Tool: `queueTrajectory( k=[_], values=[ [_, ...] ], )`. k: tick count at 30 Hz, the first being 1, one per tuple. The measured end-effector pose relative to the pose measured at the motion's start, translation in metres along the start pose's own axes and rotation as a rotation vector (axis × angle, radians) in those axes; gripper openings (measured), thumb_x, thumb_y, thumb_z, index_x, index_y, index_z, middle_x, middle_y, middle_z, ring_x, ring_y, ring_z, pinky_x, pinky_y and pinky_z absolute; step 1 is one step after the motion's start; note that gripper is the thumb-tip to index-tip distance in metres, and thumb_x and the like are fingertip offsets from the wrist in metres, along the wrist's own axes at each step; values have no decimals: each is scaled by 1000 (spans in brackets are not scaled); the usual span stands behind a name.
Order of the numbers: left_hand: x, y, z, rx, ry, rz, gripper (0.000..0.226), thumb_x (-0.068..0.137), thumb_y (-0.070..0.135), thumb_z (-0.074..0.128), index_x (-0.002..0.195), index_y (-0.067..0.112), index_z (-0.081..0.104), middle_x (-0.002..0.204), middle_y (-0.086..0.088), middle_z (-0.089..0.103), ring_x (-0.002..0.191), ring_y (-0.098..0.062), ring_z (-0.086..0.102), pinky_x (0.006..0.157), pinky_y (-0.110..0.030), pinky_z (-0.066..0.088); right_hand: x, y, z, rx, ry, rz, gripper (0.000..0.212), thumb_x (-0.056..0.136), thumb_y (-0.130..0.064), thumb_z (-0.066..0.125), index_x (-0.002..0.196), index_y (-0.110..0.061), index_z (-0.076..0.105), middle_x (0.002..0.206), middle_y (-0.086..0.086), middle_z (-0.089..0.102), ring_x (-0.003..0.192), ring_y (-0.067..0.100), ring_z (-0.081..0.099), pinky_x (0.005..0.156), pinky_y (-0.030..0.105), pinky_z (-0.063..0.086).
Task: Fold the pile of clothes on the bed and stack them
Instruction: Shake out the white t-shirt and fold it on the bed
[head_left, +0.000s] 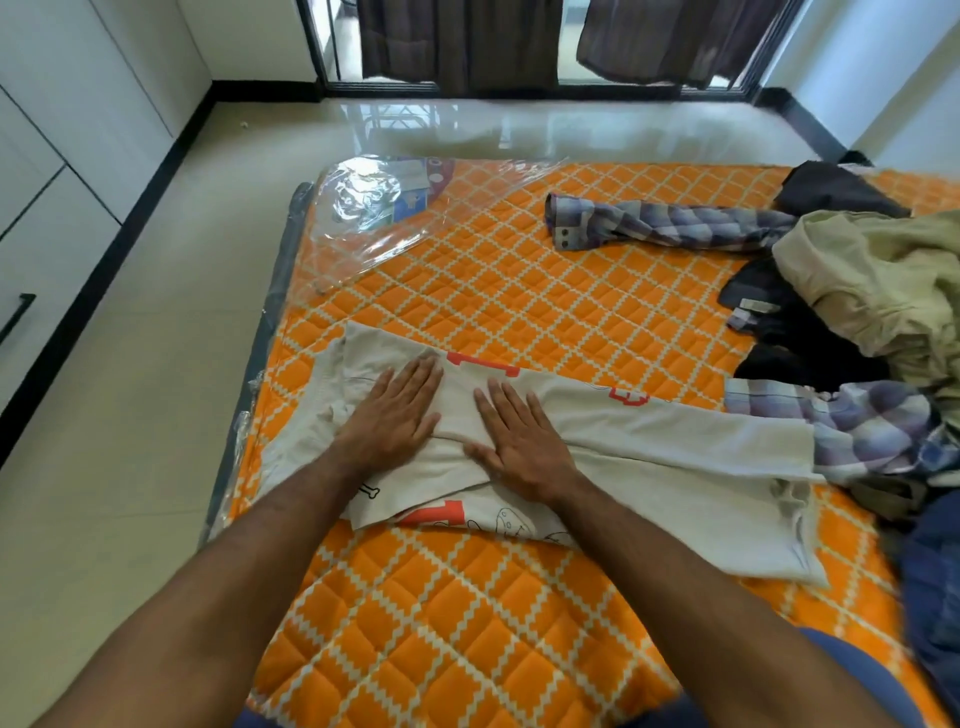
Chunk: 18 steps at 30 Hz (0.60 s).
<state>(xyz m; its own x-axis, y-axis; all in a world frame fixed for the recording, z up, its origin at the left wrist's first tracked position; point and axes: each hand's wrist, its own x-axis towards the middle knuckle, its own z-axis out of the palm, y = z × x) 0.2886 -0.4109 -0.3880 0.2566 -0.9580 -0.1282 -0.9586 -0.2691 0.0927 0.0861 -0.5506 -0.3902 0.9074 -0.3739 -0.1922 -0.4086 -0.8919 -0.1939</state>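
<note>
The white printed T-shirt (649, 447) lies partly folded on the orange quilted mattress (467, 597), near its left edge. The left hand (392, 415) and right hand (519, 441) press flat on it, side by side, fingers straight. The unfolded clothes pile (857, 312) sits to the right; a plaid garment (670, 223), possibly a shirt, extends from it.

A home bedroom. A mattress (467, 291) with an orange quilted cover lies low on the glossy tiled floor (130, 467), clothes (857, 291) heaped on its right side. Left of the mattress stand white wardrobe doors (62, 156); beyond its far end, dark curtains (467, 41) hang over a sliding glass door (566, 47).
</note>
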Motion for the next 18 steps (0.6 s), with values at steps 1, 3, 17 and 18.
queueTrajectory(
  k=[1,3,17,18],
  values=[
    [1,2,-3,8,-11,-21,75,97,55,-2,161,16,-9,168,-4,-18,155,-17,-17,127,-48,-2,-8,6,-1,6,-1,-5,81,98,-72,9,162,-27,-11,169,0,-19,155,15,-19,126,42,-11],
    [3,15,-11,31,-28,-60,82,92,57,-8,162,15,-2,169,-9,-9,157,-23,-8,126,-51,-2,-27,24,-3,19,5,7,83,95,-73,5,162,-27,-10,169,-2,-19,155,15,-19,127,43,-9],
    [54,267,17,21,-118,266,79,96,64,13,160,19,25,167,-9,19,153,-35,23,116,-68,18,-208,207,-21,86,96,695,88,96,-76,10,161,-20,23,171,6,8,156,28,9,124,49,9],
    [55,279,18,26,-107,304,77,97,63,18,159,19,29,166,-9,24,151,-34,29,114,-69,23,-218,216,-19,106,168,724,71,103,-61,32,159,-19,28,169,8,15,153,33,18,121,48,18]
  ],
)
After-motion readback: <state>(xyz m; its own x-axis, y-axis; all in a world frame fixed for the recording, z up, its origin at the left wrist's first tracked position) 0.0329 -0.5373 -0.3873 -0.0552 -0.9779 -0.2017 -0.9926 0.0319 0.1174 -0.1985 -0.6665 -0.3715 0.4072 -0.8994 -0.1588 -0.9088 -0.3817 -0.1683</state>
